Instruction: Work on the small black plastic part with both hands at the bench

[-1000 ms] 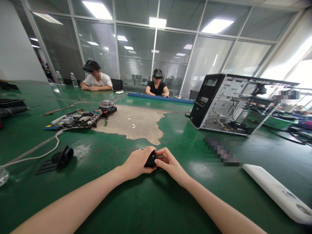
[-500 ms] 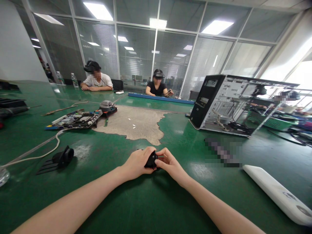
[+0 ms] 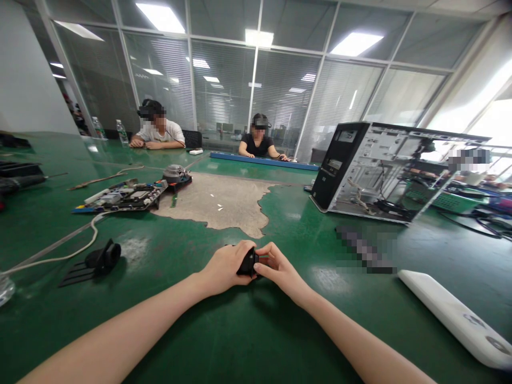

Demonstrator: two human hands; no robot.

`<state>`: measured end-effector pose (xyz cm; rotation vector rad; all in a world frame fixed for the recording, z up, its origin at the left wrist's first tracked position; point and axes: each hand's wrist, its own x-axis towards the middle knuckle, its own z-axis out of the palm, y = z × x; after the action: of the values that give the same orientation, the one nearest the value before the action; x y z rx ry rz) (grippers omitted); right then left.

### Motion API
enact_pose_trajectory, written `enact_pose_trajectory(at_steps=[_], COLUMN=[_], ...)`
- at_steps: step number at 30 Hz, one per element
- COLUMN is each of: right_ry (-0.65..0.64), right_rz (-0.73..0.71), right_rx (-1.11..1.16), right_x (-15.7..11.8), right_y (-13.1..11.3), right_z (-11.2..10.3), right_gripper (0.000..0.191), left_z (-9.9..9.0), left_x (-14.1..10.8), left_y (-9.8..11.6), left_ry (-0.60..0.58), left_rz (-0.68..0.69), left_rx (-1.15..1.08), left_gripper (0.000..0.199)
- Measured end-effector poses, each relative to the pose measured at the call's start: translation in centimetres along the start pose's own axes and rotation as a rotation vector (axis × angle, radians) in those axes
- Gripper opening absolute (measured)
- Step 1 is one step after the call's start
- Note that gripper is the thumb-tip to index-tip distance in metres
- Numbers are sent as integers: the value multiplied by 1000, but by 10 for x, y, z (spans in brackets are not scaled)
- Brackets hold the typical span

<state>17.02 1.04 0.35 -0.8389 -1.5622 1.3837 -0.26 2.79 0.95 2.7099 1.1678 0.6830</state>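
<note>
A small black part (image 3: 248,263) is held between both hands just above the green table (image 3: 240,330), in the middle of the head view. My left hand (image 3: 229,266) wraps round it from the left and hides much of it. From the right, my right hand (image 3: 279,266) pinches its right edge with thumb and fingers. Left of my hands, a black plastic piece (image 3: 96,260) with a round opening and long prongs lies on the table.
An open computer case (image 3: 360,170) stands at the right, with a white elongated object (image 3: 452,314) nearer me. A circuit board (image 3: 124,196) lies at the left beside a cable. Two people sit across the table.
The hand of the person in black across the table has lowered to the table. My two hands and the black part look unchanged.
</note>
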Motion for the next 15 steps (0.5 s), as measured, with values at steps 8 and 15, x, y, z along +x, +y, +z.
enact_pose_trajectory(at_steps=[8,15], right_ry=[36,-23], right_rz=[43,5], right_rx=[-26,-18], right_x=[2,0], right_y=[-1,-4], right_z=[2,-2], right_gripper=[30,31], left_z=[-2,0], left_x=[0,0], left_y=[2,1], left_ry=[-2,-16], left_rz=[-11,-8], left_rx=[-11,-6], left_gripper=[52,54])
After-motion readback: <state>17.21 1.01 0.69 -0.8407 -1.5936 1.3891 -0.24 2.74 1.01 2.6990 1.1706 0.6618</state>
